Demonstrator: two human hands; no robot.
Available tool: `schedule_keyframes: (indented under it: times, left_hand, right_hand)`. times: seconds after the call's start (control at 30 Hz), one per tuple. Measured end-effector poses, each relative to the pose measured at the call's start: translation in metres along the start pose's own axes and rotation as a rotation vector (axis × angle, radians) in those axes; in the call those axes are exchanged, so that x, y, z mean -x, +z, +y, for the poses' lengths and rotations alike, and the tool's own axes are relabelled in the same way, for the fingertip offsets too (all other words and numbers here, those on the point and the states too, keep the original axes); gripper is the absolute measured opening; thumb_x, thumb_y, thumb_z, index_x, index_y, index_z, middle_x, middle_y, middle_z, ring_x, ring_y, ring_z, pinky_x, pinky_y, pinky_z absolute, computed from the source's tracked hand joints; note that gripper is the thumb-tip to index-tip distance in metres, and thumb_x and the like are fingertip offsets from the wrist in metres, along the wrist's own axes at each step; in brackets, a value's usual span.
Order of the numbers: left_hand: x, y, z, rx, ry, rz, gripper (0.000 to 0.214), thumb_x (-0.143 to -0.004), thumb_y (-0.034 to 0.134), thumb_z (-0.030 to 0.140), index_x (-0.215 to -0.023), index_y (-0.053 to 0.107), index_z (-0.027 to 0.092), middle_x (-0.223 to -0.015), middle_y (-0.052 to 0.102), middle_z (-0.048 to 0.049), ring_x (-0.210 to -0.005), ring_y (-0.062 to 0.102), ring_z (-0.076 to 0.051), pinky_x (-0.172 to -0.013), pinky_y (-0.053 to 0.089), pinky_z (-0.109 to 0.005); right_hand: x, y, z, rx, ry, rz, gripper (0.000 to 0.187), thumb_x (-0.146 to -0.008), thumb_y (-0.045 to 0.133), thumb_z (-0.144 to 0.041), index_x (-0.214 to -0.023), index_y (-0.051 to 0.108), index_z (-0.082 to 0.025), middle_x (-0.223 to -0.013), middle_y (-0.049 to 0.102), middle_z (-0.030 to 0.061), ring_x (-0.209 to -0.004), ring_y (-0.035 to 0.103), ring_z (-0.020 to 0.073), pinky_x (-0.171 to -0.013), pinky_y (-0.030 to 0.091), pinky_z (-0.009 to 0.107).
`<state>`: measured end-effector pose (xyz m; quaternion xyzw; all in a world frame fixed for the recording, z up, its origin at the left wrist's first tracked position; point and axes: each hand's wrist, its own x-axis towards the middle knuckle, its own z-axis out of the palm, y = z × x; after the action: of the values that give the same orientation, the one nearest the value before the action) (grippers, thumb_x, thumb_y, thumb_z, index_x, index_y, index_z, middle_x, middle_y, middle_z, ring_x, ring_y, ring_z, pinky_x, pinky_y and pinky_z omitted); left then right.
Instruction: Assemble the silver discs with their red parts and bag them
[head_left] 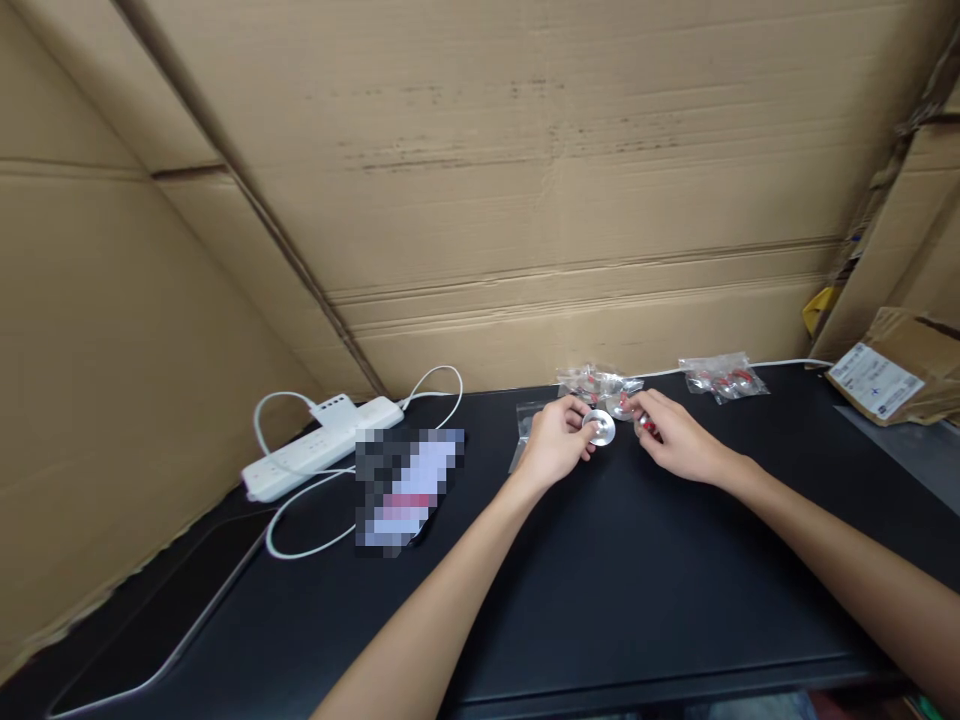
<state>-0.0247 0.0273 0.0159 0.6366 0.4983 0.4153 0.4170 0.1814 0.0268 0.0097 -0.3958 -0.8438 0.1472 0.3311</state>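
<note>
So the shiny metal disc [604, 430] sits between the two hands, above the bench [637, 590]. It's round, and its broad face points up toward the camera, a bit tilted. Just right of it there's a small red piece [649, 427], too covered to tell which way it points.

Bench is black, boxed in by cardboard walls [480, 180]. Left to right: dark flat panel [165, 610], white power strip [326, 450] lying at a slant, pixelated phone-like thing [412, 490], plastic bags [592, 382] behind the hands, another bag with red bits [724, 378], torn cardboard box [892, 365].

Left hand [555, 440]: grip pinched closed on the disc's edge. Right hand [681, 440]: fingers curled, grip closed around the red piece.
</note>
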Motion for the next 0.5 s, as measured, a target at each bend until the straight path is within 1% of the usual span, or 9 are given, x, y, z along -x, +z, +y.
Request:
schedule_keyframes:
  times: [0.07,0.13,0.23,0.33,0.43,0.5]
  left_hand:
    - [-0.001,0.000,-0.002,0.000,-0.007,0.030,0.010,-0.081,0.064,0.015,-0.089,0.057,0.015,-0.064,0.062,0.0004,-0.048,0.061,-0.012,-0.044,0.050,-0.021]
    - [-0.002,-0.001,-0.003,-0.009,0.001,0.039,0.010,-0.082,0.064,0.015,-0.090,0.059,0.015,-0.065,0.062,0.0005,-0.048,0.061,-0.011,-0.044,0.050,-0.021]
    - [-0.001,-0.001,-0.004,-0.029,0.019,0.034,0.009,-0.082,0.064,0.016,-0.090,0.061,0.015,-0.066,0.062,0.0003,-0.048,0.060,-0.010,-0.045,0.051,-0.020]
    - [-0.001,0.000,-0.005,-0.038,0.029,0.036,0.009,-0.081,0.063,0.016,-0.090,0.061,0.015,-0.067,0.063,-0.0003,-0.050,0.061,-0.011,-0.045,0.051,-0.020]
    - [-0.001,-0.001,-0.007,-0.063,0.047,0.041,0.009,-0.081,0.063,0.017,-0.090,0.061,0.015,-0.067,0.063,-0.0004,-0.050,0.061,-0.011,-0.044,0.050,-0.020]
    - [-0.002,-0.002,-0.007,-0.089,0.055,0.040,0.009,-0.082,0.063,0.018,-0.090,0.062,0.016,-0.067,0.063,0.0001,-0.048,0.061,-0.011,-0.043,0.050,-0.020]
  right_hand:
    - [0.001,-0.002,0.002,0.062,-0.034,-0.033,0.031,-0.083,0.046,-0.007,-0.111,0.054,-0.019,-0.111,0.055,0.0102,-0.098,0.059,0.0205,-0.087,0.048,0.035]
    - [0.002,-0.003,0.001,0.097,-0.043,-0.067,0.036,-0.083,0.045,-0.006,-0.114,0.054,-0.020,-0.112,0.055,0.0102,-0.095,0.059,0.0201,-0.086,0.048,0.035]
    - [0.003,-0.005,-0.002,0.113,-0.054,-0.080,0.039,-0.082,0.045,-0.006,-0.116,0.055,-0.020,-0.112,0.057,0.0100,-0.089,0.059,0.0190,-0.082,0.049,0.033]
    - [0.001,-0.005,-0.001,0.133,-0.062,-0.071,0.034,-0.082,0.046,-0.007,-0.112,0.058,-0.019,-0.107,0.061,0.0096,-0.090,0.059,0.0203,-0.083,0.048,0.035]
    - [-0.003,-0.006,0.000,0.182,-0.023,-0.040,0.029,-0.083,0.049,-0.009,-0.106,0.062,-0.018,-0.100,0.065,0.0090,-0.094,0.059,0.0232,-0.086,0.047,0.038]
    - [-0.005,-0.012,-0.007,0.190,0.004,-0.009,0.025,-0.083,0.050,-0.011,-0.104,0.063,-0.019,-0.100,0.067,0.0088,-0.096,0.059,0.0246,-0.088,0.046,0.041]
